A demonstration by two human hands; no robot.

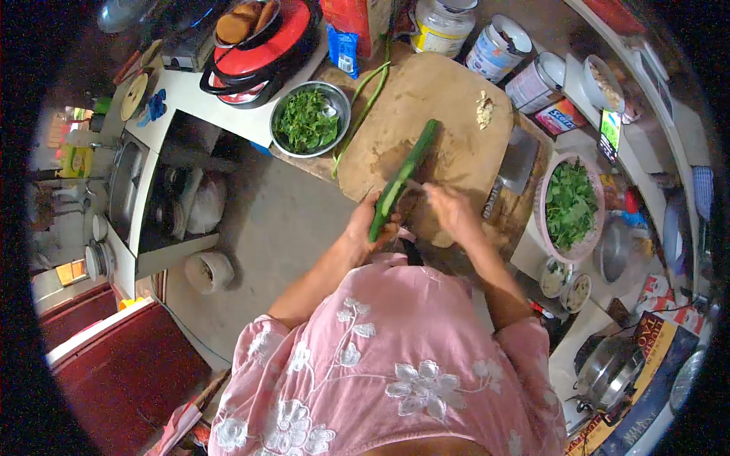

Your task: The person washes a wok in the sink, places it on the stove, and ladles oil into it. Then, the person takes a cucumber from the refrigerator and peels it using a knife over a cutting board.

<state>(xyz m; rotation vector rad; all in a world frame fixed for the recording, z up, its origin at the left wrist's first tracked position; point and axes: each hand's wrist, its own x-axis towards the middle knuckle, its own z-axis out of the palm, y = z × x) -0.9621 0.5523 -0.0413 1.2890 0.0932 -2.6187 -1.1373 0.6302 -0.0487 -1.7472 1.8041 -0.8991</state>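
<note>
My left hand (365, 223) is wrapped round the lower end of a long green cucumber (411, 165). The cucumber points away from me over the round wooden cutting board (372, 114), and a pale strip without skin runs along its lower part. Close to its right side, my right hand (450, 211) is closed on a small tool, blurred by motion, that looks like a peeler (414, 185). Chopped garlic (484, 111) lies in a small heap on the board's far right. To the right of the board rests a cleaver (518, 159) with a wide blade.
A metal bowl of leafy greens (306, 121) stands left of the board, beside long green stalks (365, 110). A pink basket of greens (570, 205) is at the right. Several tins and jars line the back, near a red electric pan (281, 38). A white bucket (209, 272) stands on the floor.
</note>
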